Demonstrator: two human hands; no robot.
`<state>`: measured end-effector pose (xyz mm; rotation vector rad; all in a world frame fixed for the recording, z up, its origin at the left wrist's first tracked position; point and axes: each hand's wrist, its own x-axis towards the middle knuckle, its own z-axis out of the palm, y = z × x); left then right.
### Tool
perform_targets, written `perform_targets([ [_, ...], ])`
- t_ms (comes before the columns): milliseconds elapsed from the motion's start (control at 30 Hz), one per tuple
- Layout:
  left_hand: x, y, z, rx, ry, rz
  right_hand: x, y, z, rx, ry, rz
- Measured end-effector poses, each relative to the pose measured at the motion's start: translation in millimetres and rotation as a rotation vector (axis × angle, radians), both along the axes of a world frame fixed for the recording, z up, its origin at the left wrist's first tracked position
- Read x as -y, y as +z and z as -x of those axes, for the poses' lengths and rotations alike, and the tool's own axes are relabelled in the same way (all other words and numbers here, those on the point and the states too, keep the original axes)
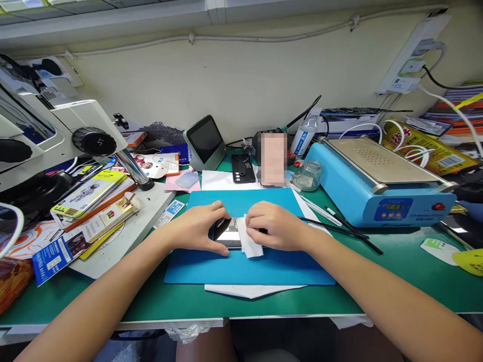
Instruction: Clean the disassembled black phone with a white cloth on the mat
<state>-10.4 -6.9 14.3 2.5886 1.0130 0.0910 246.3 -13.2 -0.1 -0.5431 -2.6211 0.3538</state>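
Left hand [207, 229] holds phone [228, 237], long axis left-to-right.

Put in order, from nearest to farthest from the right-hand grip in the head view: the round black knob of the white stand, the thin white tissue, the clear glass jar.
1. Tissue, held in the right-hand grip.
2. Jar, ahead, slightly right.
3. Knob, far left.

Wide-angle stretching bends my view towards its edges, even light brightens the wall [158, 80], and glare whitens the phone [229, 235].
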Motion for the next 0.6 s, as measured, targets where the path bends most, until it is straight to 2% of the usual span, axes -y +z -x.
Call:
perform_targets([
  [200,0.5,1.7,-1.0,-0.013,0.012,-0.006,-0.8,1.5,0.9,0.0,0.104,0.03],
  [367,-0.3,1.0,-0.2,0.006,0.01,0.019,-7.7,0.9,-7.9,-0.041,-0.06,0.0],
  [533,-0.9,1.4,-0.1,0.009,0.022,0.024,-3.8,-6.0,-0.8,-0.073,0.033,-0.015],
  [600,-0.6,2.4,-0.6,0.006,0.028,0.027,-4.9,-7.0,-1.7,-0.078,0.004,-0.028],
])
